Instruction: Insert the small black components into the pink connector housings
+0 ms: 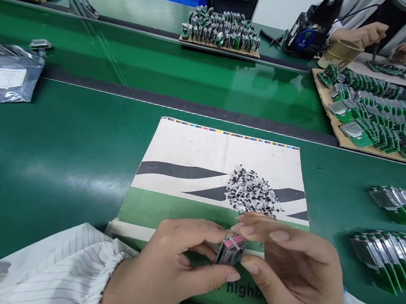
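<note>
My left hand (176, 271) pinches a small circuit module (231, 250) between thumb and fingers, just above a printed cardboard sheet (184, 144). The module has dark, shiny sides and a pink patch on its top face. My right hand (295, 274) curves around the module's right side. Its fingertips rest at the upper edge and its thumb tip lies against the lower right, so both hands meet on the piece. Just beyond the fingers, a heap of tiny black-and-clear components with wire leads (253, 191) lies on the sheet.
Rows of green circuit boards (395, 254) stand at the right, with more on a cardboard tray (332, 116). Another board batch (222, 29) sits across the bench. A silver bag (5, 74) lies left. Opposite, a co-worker's hands (364, 34) work near a black-blue device (309, 30).
</note>
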`<state>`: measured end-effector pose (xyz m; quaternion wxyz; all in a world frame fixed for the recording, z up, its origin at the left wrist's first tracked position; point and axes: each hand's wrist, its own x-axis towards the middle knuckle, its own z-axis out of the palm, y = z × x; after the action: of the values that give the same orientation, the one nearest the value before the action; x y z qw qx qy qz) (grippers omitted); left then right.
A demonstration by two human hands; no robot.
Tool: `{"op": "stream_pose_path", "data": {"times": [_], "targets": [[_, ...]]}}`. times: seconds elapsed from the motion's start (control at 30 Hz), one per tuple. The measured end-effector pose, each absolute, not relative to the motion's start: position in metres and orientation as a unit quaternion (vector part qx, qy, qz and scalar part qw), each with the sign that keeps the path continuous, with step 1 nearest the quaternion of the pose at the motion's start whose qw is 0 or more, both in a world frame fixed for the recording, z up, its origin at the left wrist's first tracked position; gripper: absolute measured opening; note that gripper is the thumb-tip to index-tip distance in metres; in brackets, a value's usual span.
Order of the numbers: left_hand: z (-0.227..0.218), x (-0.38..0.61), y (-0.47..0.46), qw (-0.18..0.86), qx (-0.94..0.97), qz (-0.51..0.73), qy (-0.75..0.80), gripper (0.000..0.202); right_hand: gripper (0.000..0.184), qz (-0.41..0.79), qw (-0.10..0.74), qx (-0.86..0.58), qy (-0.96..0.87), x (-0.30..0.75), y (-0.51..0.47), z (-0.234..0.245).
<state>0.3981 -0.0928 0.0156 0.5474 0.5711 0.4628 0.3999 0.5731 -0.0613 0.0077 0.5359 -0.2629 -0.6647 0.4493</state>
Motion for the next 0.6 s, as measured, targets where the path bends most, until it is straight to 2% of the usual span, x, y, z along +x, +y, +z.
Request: {"op": "stream_pose_path", "data": {"times": [0.27,0.4,0.6], "targets": [[0.0158,0.3966,-0.0922,0.490,0.629,0.410,0.443,0.018,0.037,0.469,0.537,-0.283,-0.642,0.5704,-0.0644,0.0056],[0.0159,0.3948,-0.0919,0.433,0.675,0.400,0.444,0.013,0.040,0.468,0.530,-0.271,-0.653,0.5701,-0.0638,0.0048],[0.0203,0.3947,-0.0906,0.381,0.715,0.399,0.430,0.016,0.043,0.473,0.533,-0.263,-0.651,0.5691,-0.0630,0.0049]]}}
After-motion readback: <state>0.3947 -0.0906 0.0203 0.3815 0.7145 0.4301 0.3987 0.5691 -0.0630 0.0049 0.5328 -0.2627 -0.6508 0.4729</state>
